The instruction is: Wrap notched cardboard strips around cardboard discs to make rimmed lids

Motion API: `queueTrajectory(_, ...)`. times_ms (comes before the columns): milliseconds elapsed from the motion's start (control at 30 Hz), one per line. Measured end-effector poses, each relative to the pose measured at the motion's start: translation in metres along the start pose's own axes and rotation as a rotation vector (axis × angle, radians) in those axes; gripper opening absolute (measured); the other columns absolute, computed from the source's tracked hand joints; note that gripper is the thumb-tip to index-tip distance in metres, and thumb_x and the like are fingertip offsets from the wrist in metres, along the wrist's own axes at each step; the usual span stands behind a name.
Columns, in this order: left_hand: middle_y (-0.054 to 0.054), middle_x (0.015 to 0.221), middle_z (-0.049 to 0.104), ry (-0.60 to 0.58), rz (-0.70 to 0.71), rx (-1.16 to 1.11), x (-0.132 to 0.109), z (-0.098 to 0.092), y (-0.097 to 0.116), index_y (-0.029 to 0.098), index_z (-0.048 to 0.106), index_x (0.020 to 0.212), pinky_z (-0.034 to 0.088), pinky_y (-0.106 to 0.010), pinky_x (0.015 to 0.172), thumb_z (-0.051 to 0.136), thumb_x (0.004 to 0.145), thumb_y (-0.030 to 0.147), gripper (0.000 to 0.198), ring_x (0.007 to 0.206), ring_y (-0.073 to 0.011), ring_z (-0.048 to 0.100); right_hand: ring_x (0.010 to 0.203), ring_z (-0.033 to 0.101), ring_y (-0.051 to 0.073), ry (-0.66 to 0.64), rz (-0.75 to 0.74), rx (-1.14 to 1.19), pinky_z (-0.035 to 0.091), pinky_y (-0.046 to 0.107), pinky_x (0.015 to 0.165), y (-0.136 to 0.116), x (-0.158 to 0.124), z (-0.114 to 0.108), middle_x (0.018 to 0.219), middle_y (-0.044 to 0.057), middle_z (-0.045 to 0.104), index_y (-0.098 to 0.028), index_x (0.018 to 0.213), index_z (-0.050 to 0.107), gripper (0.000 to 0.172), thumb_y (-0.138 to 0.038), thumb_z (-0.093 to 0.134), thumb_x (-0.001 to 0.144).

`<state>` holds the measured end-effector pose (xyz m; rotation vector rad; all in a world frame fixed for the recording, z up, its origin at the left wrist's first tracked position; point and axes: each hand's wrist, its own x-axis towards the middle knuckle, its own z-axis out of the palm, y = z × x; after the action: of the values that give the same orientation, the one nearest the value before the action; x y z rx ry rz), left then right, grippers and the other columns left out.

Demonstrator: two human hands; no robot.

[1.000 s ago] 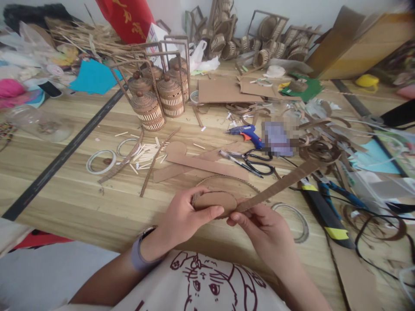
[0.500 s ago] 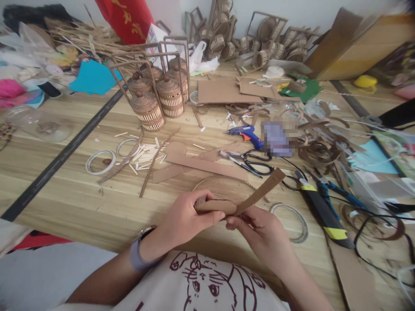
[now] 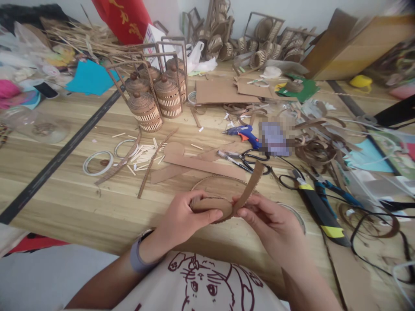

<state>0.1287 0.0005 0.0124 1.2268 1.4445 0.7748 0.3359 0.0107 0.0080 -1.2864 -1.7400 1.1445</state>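
My left hand [image 3: 181, 218] is closed on a small brown cardboard oval [image 3: 212, 205], thumb on top and fingers underneath. My right hand [image 3: 270, 222] pinches a long cardboard strip [image 3: 249, 188] against the oval's right edge. The strip rises up and to the right from the hands. Both hands hover low over the wooden table, just in front of a cardboard disc [image 3: 218, 186] with a corrugated rim lying flat.
Black-handled scissors [image 3: 251, 160] and a blue glue gun [image 3: 243, 133] lie beyond the hands. A yellow-and-black knife [image 3: 319, 211] lies to the right among cables. Woven cardboard jars [image 3: 155, 101] stand at the back left. Tape rings [image 3: 97, 162], sticks and cardboard strips [image 3: 201, 165] lie scattered.
The free end of the strip has swung left and upward, so the strip stands steeper and looks shorter. My right hand has moved up and closer to the oval.
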Motion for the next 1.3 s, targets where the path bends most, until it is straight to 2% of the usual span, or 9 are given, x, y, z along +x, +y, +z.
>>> queueTrajectory(267, 0.003, 0.066, 0.063, -0.032, 0.04, 0.072, -0.003, -0.001, 0.006, 0.019, 0.069, 0.075, 0.041, -0.026, 0.057, 0.074, 0.071, 0.037, 0.019, 0.062, -0.0169, 0.057, 0.072, 0.068, 0.017, 0.001, -0.036, -0.048, 0.053, 0.026, 0.064, 0.0, -0.004, 0.001, 0.08, 0.002, 0.073, -0.024, 0.087, 0.073, 0.015, -0.035, 0.063, 0.089)
queueTrajectory(467, 0.003, 0.068, 0.063, -0.048, 0.104, 0.123, -0.002, -0.002, 0.003, 0.022, 0.07, 0.077, 0.041, -0.026, 0.059, 0.073, 0.072, 0.035, 0.014, 0.065, -0.0179, 0.057, 0.065, 0.064, 0.017, -0.009, -0.066, -0.133, 0.052, 0.026, 0.062, -0.005, -0.002, 0.001, 0.076, 0.002, 0.071, -0.025, 0.09, 0.074, 0.015, -0.035, 0.063, 0.088)
queueTrajectory(667, 0.005, 0.06, 0.056, -0.156, 0.062, 0.168, 0.0, -0.007, 0.011, 0.021, 0.066, 0.068, 0.038, -0.026, 0.058, 0.072, 0.071, 0.029, 0.011, 0.062, -0.0168, 0.053, 0.063, 0.062, 0.015, -0.088, -0.072, -0.154, 0.051, 0.025, 0.062, -0.012, 0.001, 0.001, 0.07, 0.0, 0.068, -0.025, 0.082, 0.072, 0.014, -0.031, 0.062, 0.088)
queueTrajectory(767, 0.005, 0.067, 0.06, -0.14, 0.058, 0.105, 0.001, -0.007, 0.011, 0.021, 0.066, 0.075, 0.042, -0.025, 0.062, 0.073, 0.072, 0.03, 0.012, 0.067, -0.0169, 0.057, 0.065, 0.064, 0.016, -0.052, -0.024, -0.104, 0.051, 0.026, 0.061, -0.006, -0.003, 0.003, 0.073, 0.001, 0.07, -0.024, 0.085, 0.073, 0.014, -0.033, 0.063, 0.087)
queueTrajectory(867, 0.003, 0.082, 0.067, -0.048, 0.074, -0.045, 0.001, -0.004, 0.005, 0.021, 0.067, 0.089, 0.046, -0.025, 0.069, 0.075, 0.072, 0.034, 0.023, 0.077, -0.0172, 0.061, 0.064, 0.064, 0.016, 0.01, 0.037, -0.023, 0.051, 0.025, 0.059, 0.005, -0.007, 0.009, 0.074, 0.003, 0.071, -0.022, 0.084, 0.073, 0.019, -0.037, 0.063, 0.086)
queueTrajectory(967, 0.002, 0.085, 0.069, 0.008, 0.076, -0.129, 0.0, -0.001, -0.001, 0.021, 0.069, 0.092, 0.047, -0.024, 0.071, 0.073, 0.076, 0.038, 0.024, 0.081, -0.0176, 0.062, 0.062, 0.063, 0.016, 0.031, 0.071, 0.017, 0.051, 0.025, 0.057, 0.011, -0.01, 0.013, 0.071, 0.003, 0.069, -0.021, 0.081, 0.072, 0.022, -0.041, 0.065, 0.086)
queueTrajectory(1067, 0.002, 0.081, 0.069, 0.017, 0.099, -0.108, -0.001, 0.0, -0.001, 0.02, 0.07, 0.087, 0.047, -0.023, 0.069, 0.07, 0.08, 0.04, 0.021, 0.078, -0.017, 0.062, 0.068, 0.066, 0.017, 0.017, 0.065, 0.052, 0.054, 0.026, 0.061, 0.008, -0.009, 0.012, 0.076, 0.004, 0.072, -0.021, 0.085, 0.075, 0.021, -0.041, 0.069, 0.083)
queueTrajectory(1167, 0.002, 0.079, 0.07, -0.022, 0.159, -0.051, -0.003, -0.001, 0.002, 0.02, 0.071, 0.085, 0.047, -0.023, 0.069, 0.068, 0.082, 0.036, 0.017, 0.076, -0.0164, 0.063, 0.068, 0.069, 0.017, 0.089, 0.066, 0.124, 0.057, 0.026, 0.06, 0.0, -0.006, 0.007, 0.081, 0.004, 0.075, -0.023, 0.092, 0.077, 0.023, -0.041, 0.074, 0.079)
queueTrajectory(1300, 0.003, 0.071, 0.068, -0.059, 0.201, 0.044, -0.005, -0.002, 0.005, 0.019, 0.07, 0.079, 0.045, -0.023, 0.065, 0.068, 0.081, 0.033, 0.014, 0.069, -0.0151, 0.06, 0.062, 0.068, 0.017, 0.137, 0.042, 0.141, 0.056, 0.025, 0.055, -0.008, -0.003, 0.003, 0.073, 0.003, 0.075, -0.024, 0.084, 0.078, 0.018, -0.04, 0.074, 0.078)
